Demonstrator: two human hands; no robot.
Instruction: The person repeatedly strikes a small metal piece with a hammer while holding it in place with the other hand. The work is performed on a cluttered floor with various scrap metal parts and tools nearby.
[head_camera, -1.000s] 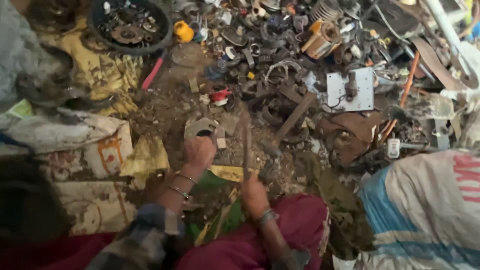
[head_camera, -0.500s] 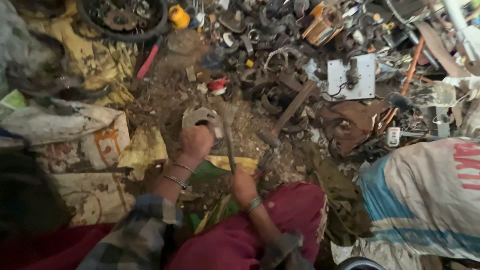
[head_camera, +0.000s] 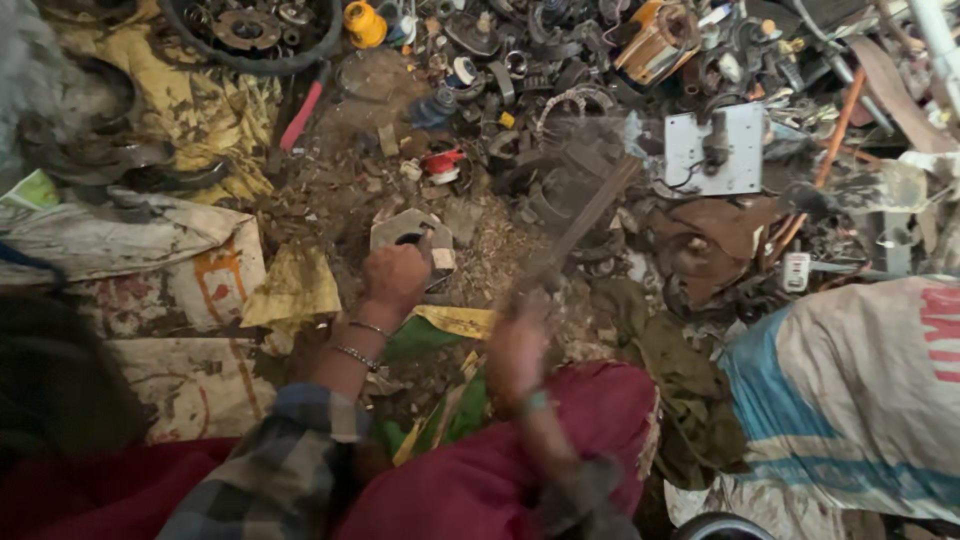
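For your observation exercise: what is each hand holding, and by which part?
The right hand grips a blurred long tool by its lower end. The left hand presses on a grey metal piece at its near edge.

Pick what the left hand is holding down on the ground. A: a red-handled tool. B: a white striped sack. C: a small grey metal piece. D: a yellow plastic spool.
C: the left hand presses on a small grey metal piece lying in the dirt.

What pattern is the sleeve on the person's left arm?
A dark plaid check in grey, blue and tan, seen in the head view on the checked sleeve.
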